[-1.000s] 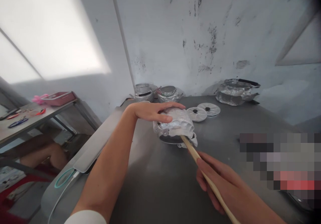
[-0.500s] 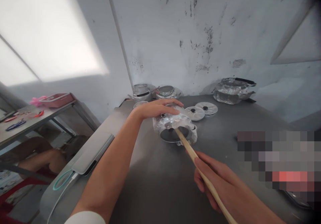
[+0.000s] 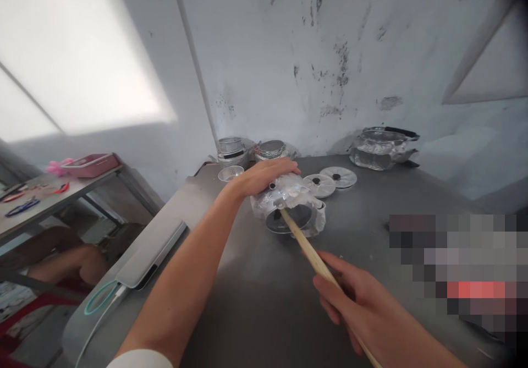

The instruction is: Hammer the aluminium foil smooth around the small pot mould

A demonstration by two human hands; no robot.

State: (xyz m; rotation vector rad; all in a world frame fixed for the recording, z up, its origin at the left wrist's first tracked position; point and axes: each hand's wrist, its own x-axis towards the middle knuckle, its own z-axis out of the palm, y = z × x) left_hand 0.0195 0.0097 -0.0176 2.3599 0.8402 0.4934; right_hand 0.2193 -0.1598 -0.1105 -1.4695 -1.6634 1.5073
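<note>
A dented metal kettle (image 3: 284, 196) lies on its side on the grey table, its round dark mouth turned towards me. My left hand (image 3: 270, 174) is laid over the top of it, the fingers curved around the far side and partly hidden. A pale wooden stick (image 3: 304, 241) reaches into the kettle's mouth at its upper rim; its tip is hidden inside. My right hand (image 3: 350, 296) is closed around the stick. Just behind the kettle lie two round metal lids (image 3: 339, 177) with black knobs, one overlapping the other.
Against the wall stand more metal kettles (image 3: 272, 149), and another kettle (image 3: 377, 149) with a black handle at right. A small strainer (image 3: 231, 174) lies near my left wrist. A power bank (image 3: 152, 255) with a cable is at left. Someone's leg (image 3: 78, 263) shows under the side table.
The stick's visible end has shifted left along the kettle's rim, and the kettle has turned slightly. My left hand has moved a little over its top, uncovering more of the strainer.
</note>
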